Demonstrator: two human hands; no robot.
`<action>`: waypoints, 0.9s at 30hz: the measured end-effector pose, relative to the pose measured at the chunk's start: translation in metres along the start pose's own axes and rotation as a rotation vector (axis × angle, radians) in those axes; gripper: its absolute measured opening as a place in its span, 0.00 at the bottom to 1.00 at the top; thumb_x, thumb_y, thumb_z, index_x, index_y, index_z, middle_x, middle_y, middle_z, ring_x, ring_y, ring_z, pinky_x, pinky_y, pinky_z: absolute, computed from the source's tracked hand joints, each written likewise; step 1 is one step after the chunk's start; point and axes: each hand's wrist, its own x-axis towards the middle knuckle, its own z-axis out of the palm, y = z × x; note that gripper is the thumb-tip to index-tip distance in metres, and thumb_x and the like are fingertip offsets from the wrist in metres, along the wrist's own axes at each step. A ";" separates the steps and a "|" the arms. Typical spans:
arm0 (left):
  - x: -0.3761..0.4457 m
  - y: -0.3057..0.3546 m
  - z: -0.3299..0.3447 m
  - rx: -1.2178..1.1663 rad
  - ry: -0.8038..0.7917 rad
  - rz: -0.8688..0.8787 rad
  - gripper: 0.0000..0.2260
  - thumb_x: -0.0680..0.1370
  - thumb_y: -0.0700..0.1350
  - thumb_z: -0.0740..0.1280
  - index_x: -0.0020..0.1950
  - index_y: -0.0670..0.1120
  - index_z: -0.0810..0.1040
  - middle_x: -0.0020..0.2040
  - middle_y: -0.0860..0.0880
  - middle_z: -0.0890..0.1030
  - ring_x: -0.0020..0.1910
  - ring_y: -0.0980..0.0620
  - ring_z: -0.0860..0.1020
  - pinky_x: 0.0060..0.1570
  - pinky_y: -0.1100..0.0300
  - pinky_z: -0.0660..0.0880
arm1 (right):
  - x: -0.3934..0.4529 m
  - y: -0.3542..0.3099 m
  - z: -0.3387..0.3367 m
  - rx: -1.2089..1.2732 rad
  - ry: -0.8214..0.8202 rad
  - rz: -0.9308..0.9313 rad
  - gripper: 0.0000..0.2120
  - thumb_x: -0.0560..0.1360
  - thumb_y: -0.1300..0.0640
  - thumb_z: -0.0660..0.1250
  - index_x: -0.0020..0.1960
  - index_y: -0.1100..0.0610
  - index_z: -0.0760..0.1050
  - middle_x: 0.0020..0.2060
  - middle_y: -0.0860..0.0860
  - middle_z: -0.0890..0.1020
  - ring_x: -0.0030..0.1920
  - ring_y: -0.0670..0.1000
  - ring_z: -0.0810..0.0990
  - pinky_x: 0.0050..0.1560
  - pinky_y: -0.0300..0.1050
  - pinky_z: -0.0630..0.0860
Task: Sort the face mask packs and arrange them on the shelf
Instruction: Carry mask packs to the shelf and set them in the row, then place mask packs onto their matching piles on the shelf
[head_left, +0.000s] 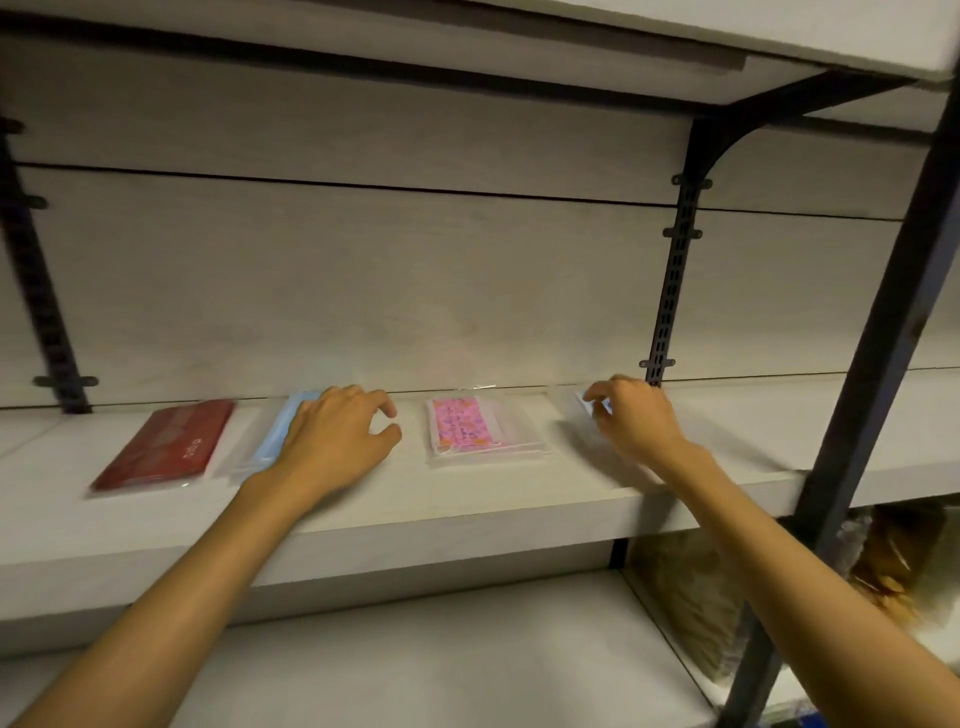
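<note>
Several face mask packs lie in a row on the white shelf. From the left: a dark red pack, a light blue pack, a pink patterned pack and a clear white pack. My left hand rests over the right part of the blue pack with curled, spread fingers and grips nothing. My right hand covers the clear white pack, fingertips pinching its far edge; most of that pack is hidden and blurred.
A black slotted upright and bracket stand behind my right hand. A dark metal post runs down the right side. Another shelf board sits overhead, one below. Bagged goods show at the lower right.
</note>
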 end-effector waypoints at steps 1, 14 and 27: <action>-0.005 -0.003 -0.002 0.002 0.004 -0.005 0.12 0.79 0.55 0.63 0.60 0.55 0.78 0.58 0.52 0.79 0.60 0.49 0.74 0.58 0.54 0.68 | 0.000 -0.012 0.000 0.045 0.002 -0.018 0.12 0.76 0.59 0.66 0.57 0.52 0.82 0.53 0.52 0.84 0.48 0.56 0.83 0.49 0.52 0.80; -0.110 -0.089 -0.070 -0.028 0.041 -0.071 0.16 0.79 0.55 0.62 0.66 0.56 0.74 0.62 0.52 0.77 0.62 0.50 0.72 0.61 0.52 0.69 | -0.065 -0.235 -0.016 0.361 -0.012 -0.248 0.09 0.76 0.54 0.66 0.54 0.49 0.82 0.49 0.44 0.83 0.47 0.46 0.82 0.46 0.43 0.75; -0.294 -0.227 -0.145 -0.164 0.074 -0.128 0.14 0.80 0.53 0.64 0.65 0.57 0.74 0.62 0.54 0.76 0.63 0.52 0.72 0.66 0.49 0.69 | -0.212 -0.490 -0.019 0.575 -0.112 -0.336 0.09 0.77 0.54 0.65 0.55 0.49 0.81 0.48 0.44 0.84 0.45 0.45 0.81 0.47 0.47 0.79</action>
